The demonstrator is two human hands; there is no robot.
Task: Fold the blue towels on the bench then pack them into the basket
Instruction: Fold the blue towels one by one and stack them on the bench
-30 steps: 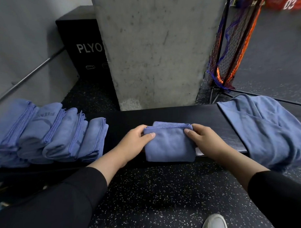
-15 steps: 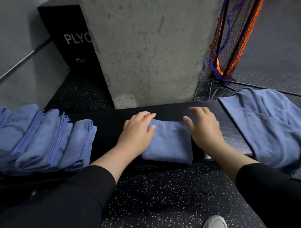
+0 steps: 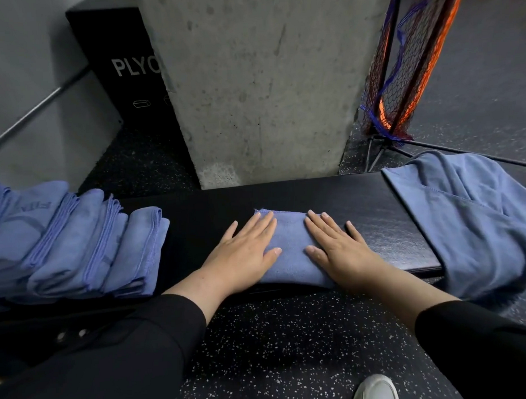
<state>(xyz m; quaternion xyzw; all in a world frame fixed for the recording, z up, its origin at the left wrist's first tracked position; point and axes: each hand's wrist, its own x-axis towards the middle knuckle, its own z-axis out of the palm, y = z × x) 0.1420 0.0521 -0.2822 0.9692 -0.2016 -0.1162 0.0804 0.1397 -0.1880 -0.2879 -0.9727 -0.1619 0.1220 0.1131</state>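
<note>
Black bench (image 3: 376, 240) carries a folded towel (image 3: 290, 246) pinned flat under both hands: left hand (image 3: 242, 253) and right hand (image 3: 338, 253), fingers straight, gripping nothing. Folded stack (image 3: 78, 244) lies off the left hand's outer side, so that hand is nearer.

Your left hand (image 3: 242, 253) and right hand (image 3: 341, 250) lie palms down, side by side, fingers (image 3: 258, 226) straight and spread; both black-sleeved forearms reach forward.

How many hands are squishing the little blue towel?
2. The left hand lies flat on the left side of the small folded blue cloth towel; the right hand lies flat on its right side. None hidden.
</note>
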